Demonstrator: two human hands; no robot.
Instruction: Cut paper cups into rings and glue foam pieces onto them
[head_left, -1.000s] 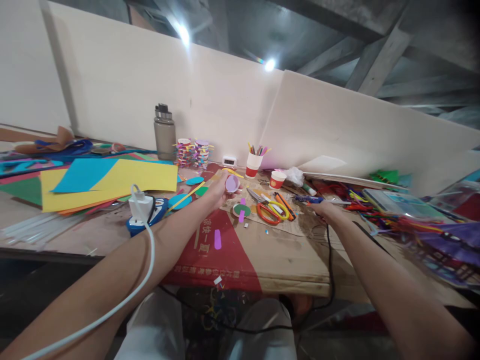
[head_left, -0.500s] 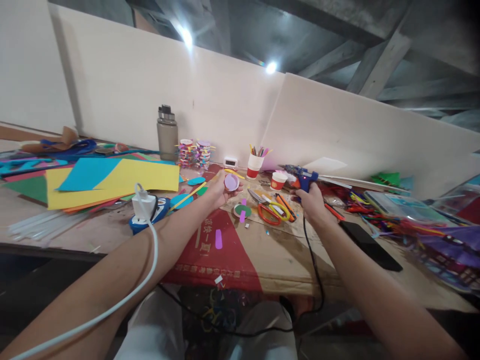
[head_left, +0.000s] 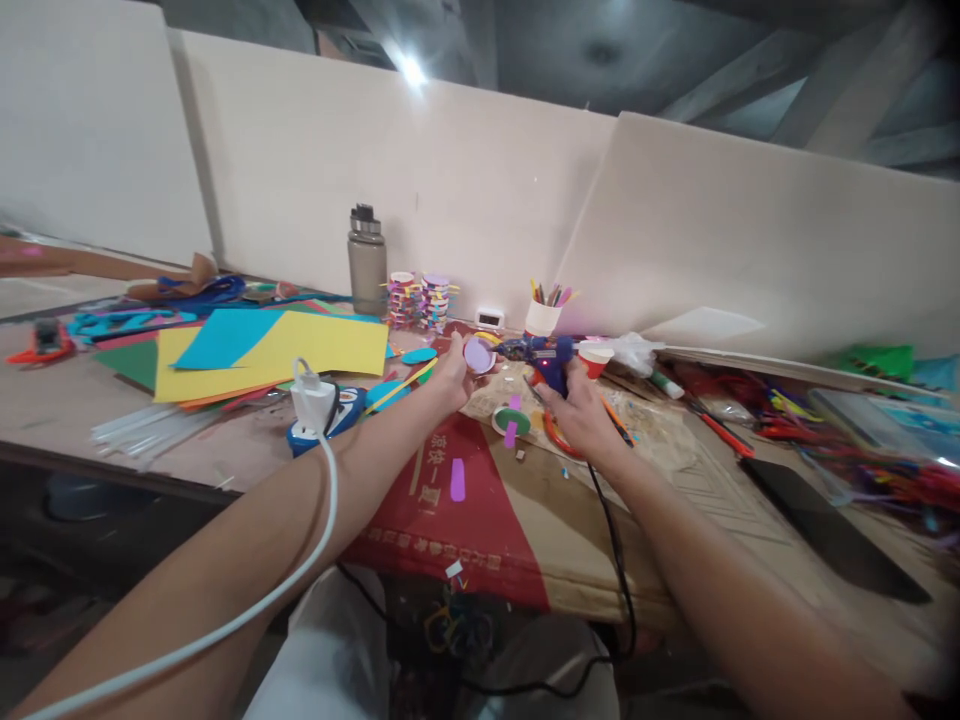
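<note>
Right hand (head_left: 581,415) has lifted the glue gun (head_left: 551,360) off the table (head_left: 225,455), nozzle now beside the purple disc (head_left: 478,355) pinched in left hand (head_left: 450,375); gluing looks imminent.

One head-worn view — looking forward and down, close over the table (head_left: 225,455).

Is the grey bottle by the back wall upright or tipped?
Upright. The bottle stands on its base on the table against the wall, with its dark cap on top, left of the paper stacks.
</note>
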